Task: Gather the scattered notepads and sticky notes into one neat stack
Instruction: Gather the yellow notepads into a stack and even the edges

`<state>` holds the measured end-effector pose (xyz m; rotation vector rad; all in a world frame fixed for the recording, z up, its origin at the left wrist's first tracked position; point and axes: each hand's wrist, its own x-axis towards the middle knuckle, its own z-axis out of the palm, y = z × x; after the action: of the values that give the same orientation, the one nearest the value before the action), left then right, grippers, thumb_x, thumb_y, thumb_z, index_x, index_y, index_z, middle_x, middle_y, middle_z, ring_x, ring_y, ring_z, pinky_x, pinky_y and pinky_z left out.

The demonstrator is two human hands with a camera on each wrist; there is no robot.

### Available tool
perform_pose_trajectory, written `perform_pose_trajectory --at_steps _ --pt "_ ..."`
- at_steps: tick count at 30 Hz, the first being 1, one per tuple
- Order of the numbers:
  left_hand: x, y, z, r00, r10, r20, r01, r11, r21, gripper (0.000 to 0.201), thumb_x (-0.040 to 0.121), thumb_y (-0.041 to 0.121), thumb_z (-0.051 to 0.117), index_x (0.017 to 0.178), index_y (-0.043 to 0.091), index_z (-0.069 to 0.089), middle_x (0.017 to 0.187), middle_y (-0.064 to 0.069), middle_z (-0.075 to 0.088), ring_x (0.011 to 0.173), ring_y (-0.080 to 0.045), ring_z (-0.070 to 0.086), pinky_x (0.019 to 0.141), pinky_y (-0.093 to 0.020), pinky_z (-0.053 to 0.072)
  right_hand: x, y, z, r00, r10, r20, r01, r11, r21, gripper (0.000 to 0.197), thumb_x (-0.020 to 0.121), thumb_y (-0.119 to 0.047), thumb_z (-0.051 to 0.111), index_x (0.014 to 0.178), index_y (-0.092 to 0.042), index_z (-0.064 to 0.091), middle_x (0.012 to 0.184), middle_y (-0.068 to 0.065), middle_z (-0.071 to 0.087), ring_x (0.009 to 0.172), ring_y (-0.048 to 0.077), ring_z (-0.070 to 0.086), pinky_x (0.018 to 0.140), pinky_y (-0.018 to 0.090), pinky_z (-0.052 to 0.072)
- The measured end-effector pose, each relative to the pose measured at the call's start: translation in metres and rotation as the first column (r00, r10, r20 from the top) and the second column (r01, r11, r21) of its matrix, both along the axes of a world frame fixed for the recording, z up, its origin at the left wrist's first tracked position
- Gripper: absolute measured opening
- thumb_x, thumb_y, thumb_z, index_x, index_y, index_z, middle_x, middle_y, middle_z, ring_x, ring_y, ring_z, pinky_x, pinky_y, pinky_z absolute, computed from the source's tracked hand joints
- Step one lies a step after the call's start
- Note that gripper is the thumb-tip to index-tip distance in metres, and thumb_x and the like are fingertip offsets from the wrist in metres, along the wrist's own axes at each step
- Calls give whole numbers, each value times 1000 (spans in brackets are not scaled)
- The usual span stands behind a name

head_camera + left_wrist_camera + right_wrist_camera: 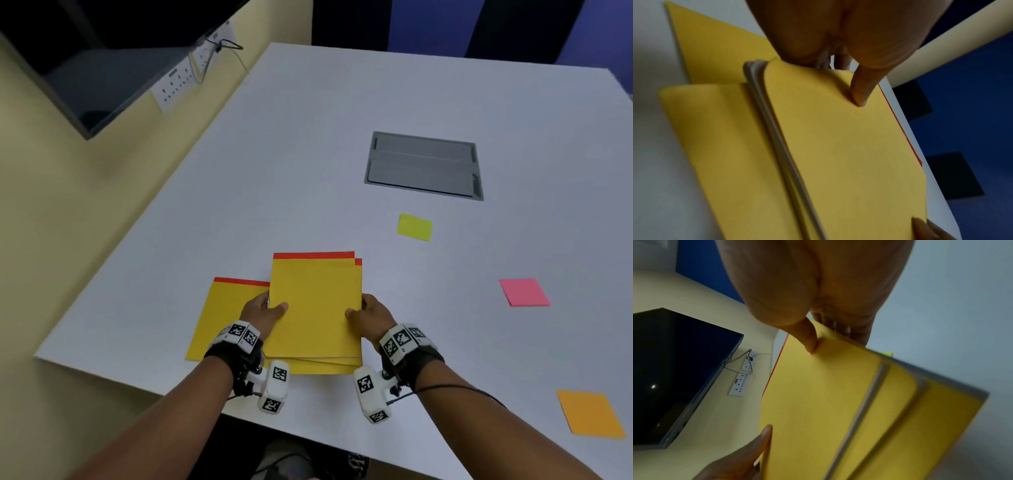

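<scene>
A small pile of yellow notepads (317, 308) with red top strips is lifted a little off the white table (308, 154) near its front edge. My left hand (263, 310) grips the pile's left side, thumb (861, 91) on the top cover. My right hand (368, 313) grips its right side, thumb (807, 339) on top. The pile's edges (772, 129) are slightly staggered. One more yellow notepad (222, 315) lies flat on the table to the left, partly under the pile. Sticky notes lie apart on the right: yellow-green (414, 227), pink (524, 292), orange (591, 414).
A grey hatch (424, 165) is set into the table beyond the sticky notes. A dark monitor (85, 68) and white power strips (178, 78) hang on the cream wall at the left. The table's front edge runs just under my wrists.
</scene>
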<state>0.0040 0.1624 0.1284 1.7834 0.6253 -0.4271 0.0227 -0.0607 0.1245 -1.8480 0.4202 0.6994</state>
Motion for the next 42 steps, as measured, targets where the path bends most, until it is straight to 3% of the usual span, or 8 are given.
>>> perform_pose_trajectory --at_steps 9,15,23,30,33,37,39,42 --pt "-21 99 -23 994 58 -89 -48 992 117 38 91 18 55 129 11 56 131 -12 60 116 -33 58 92 -34 47 2 100 -38 993 108 -57 -114 985 -132 32 84 -8 59 116 -6 63 94 11 67 98 39 66 87 52 55" --pt "-16 156 -61 988 36 -150 -24 996 80 45 86 11 62 130 9 54 133 -12 58 118 -31 58 100 -41 48 12 150 -79 978 110 -177 -142 973 -183 43 85 -10 56 128 -9 57 125 17 62 109 39 60 92 51 53" --pt "4 197 -118 973 6 -233 5 999 48 69 78 16 71 141 13 41 142 -12 51 127 -29 52 106 -45 44 14 193 -98 960 145 -239 -228 902 -366 42 87 -14 56 129 -11 55 125 13 63 112 33 60 96 40 51" --pt "17 212 -140 955 -10 -295 32 997 70 81 63 32 82 136 17 49 136 -8 57 121 -29 57 101 -37 49 16 213 -110 956 108 -272 -218 884 -413 44 83 -18 59 127 -13 55 123 11 64 111 30 59 88 34 50" --pt "18 221 -169 957 11 -290 6 998 59 105 39 57 85 132 24 51 136 -7 57 116 -27 61 97 -42 52 18 218 -114 955 107 -278 -220 881 -418 42 83 -18 59 125 -12 57 122 11 64 110 29 60 85 31 49" --pt "22 217 -132 931 19 -364 2 998 57 78 73 28 78 138 7 41 141 -17 49 124 -35 52 103 -40 44 19 219 -118 948 30 -316 -158 907 -389 57 84 -19 60 138 -13 43 132 13 57 113 30 59 79 28 45" --pt "20 217 -130 915 -63 -399 96 993 63 69 75 40 73 129 5 51 129 -17 59 113 -35 59 99 -43 48 18 218 -120 948 -22 -319 -95 932 -349 69 80 -22 64 142 -13 36 131 15 56 109 32 61 84 34 53" --pt "15 215 -130 888 -102 -448 172 978 117 84 77 55 61 142 8 35 141 -15 48 122 -35 53 101 -41 46 16 216 -122 938 -42 -344 -69 950 -303 80 77 -30 69 145 -14 31 133 16 55 112 33 60 94 41 53"
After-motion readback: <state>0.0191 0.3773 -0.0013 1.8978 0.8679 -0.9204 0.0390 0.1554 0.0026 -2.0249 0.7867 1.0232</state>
